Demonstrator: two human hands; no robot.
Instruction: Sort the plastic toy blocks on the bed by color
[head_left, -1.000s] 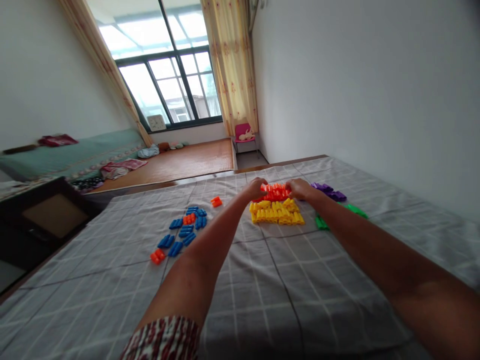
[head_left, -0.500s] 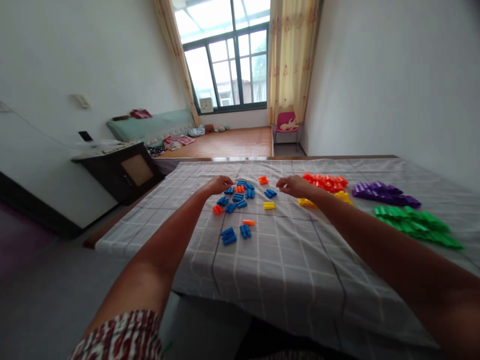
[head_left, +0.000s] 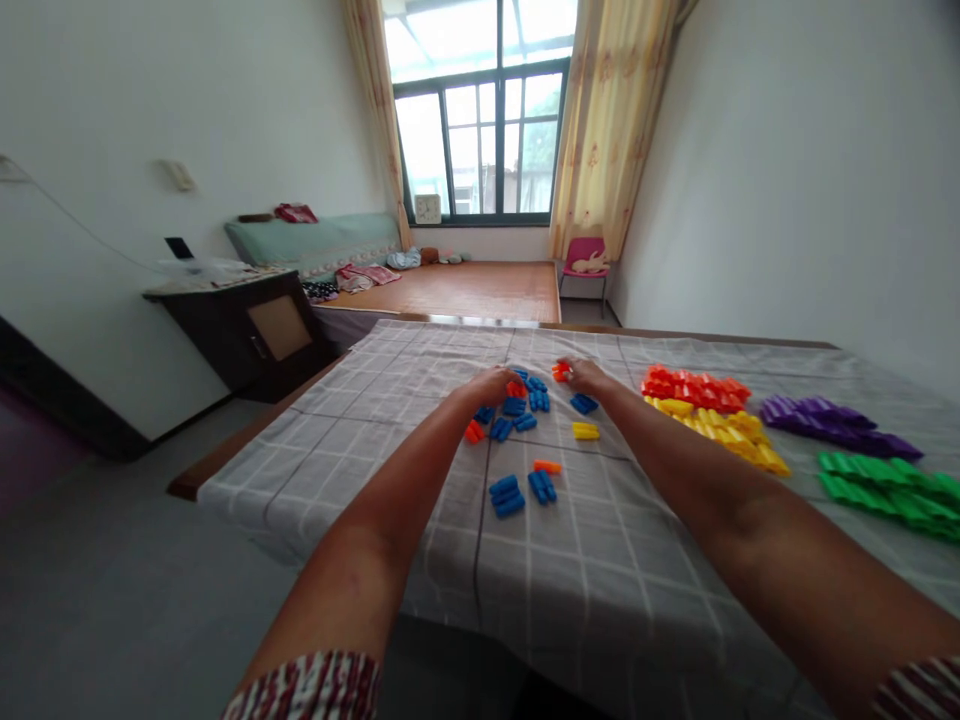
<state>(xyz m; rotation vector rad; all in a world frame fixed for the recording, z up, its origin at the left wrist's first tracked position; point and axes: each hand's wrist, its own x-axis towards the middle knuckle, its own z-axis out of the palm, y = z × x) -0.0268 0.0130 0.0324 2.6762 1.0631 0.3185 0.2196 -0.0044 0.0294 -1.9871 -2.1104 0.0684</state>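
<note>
On the checked cloth, my left hand [head_left: 501, 383] reaches over the cluster of blue pieces [head_left: 514, 406], with its fingertips at an orange piece [head_left: 516, 389] among them. My right hand [head_left: 581, 373] has its fingers closed round another orange piece [head_left: 560, 372] to the right of the cluster. Below that hand lie a blue piece [head_left: 583, 403] and a yellow piece [head_left: 586, 431]. Nearer the front are a small orange piece [head_left: 547, 467] and two blue groups [head_left: 507, 496]. A further orange piece [head_left: 474, 432] sits at the cluster's left edge.
Rows of red-orange pieces [head_left: 694, 387], yellow pieces [head_left: 731, 436], purple pieces [head_left: 836, 423] and green pieces [head_left: 892, 487] lie on the right of the table [head_left: 337, 470]. A dark cabinet [head_left: 255, 335] stands at the left, with a low bed and a pink chair [head_left: 585, 262] beyond.
The view has shifted left, so the table appears further right. My right hand has moved to the separate orange piece and closed on it. My left hand has moved over the cluster's orange piece.
</note>
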